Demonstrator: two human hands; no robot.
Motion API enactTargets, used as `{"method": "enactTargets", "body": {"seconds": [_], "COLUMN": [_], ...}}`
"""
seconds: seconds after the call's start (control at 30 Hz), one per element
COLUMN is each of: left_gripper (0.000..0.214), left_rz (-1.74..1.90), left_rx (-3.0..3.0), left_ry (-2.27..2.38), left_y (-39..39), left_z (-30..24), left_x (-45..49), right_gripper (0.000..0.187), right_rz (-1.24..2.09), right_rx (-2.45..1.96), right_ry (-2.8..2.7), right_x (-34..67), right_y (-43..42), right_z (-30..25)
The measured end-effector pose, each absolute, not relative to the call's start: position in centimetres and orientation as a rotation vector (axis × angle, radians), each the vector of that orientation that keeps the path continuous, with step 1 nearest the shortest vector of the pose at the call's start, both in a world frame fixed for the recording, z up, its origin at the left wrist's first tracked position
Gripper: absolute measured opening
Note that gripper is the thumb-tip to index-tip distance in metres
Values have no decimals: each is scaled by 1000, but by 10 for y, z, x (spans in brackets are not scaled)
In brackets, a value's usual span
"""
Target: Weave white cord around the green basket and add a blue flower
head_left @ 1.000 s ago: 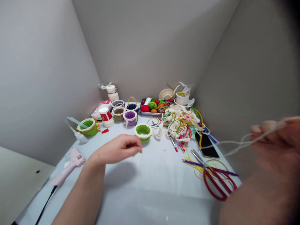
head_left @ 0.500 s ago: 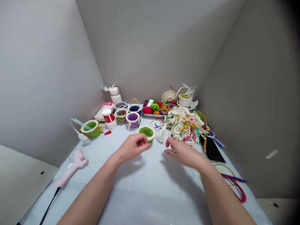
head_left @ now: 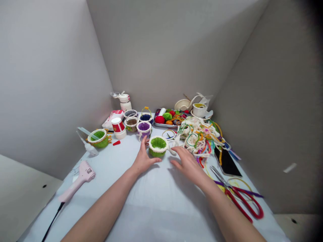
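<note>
A small green basket (head_left: 158,146) with a white braided rim stands upright mid-table. At its left side is my left hand (head_left: 144,159), thumb and fingers spread around it; whether the skin touches the basket I cannot tell. My right hand (head_left: 185,161) hovers to the basket's right, fingers apart and holding nothing. White cord (head_left: 174,148) lies just behind that hand. Past the left fingertips stands a purple basket (head_left: 144,129) with a white rim.
Scissors (head_left: 237,191) with red handles lie at the right beside a dark phone (head_left: 228,162). A tangled yarn heap (head_left: 199,134) covers the right rear. Yarn balls fill a metal tray (head_left: 166,125). On the left are a glue gun (head_left: 78,181), a dropper bottle (head_left: 90,149) and another green basket (head_left: 99,139).
My left hand has opened and moved left, beside the green basket, uncovering it. My right hand has shifted slightly left. The scissors, largely behind my right arm before, now show fully.
</note>
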State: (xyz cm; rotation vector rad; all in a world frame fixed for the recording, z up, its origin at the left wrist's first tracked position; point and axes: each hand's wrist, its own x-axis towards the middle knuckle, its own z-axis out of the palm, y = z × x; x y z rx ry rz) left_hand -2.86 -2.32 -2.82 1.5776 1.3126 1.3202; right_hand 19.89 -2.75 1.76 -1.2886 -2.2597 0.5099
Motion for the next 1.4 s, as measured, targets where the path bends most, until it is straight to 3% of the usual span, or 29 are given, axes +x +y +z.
{"method": "enactTargets", "body": {"seconds": [0.23,0.43,0.77,1.07,1.4], "left_gripper": [117,88,78,81,73], "left_rz": [1255,1363,1244,1373,1221], "left_rx": [1550,1420,945,1355,1501], "left_ry": [1304,1174,801,1198,1419], "left_y": [-20,-15,-21,-17,-16], "left_z": [-25,-21,-10,-12,-15], "left_x": [-28,-26,-28,-30,-37], "right_gripper": [49,42,29,32,21], "right_rz": [825,838,953,857,774], "right_rx": [-1189,-1012,-977,-979,-1083], "right_ry": [-1919,-1808,-1525,-1666,-1620], "right_x": [166,155,155,149,156], "right_y": [-7,-16,-13,-21,-19], "right_z": [-11,-12,-28,-18,-19]}}
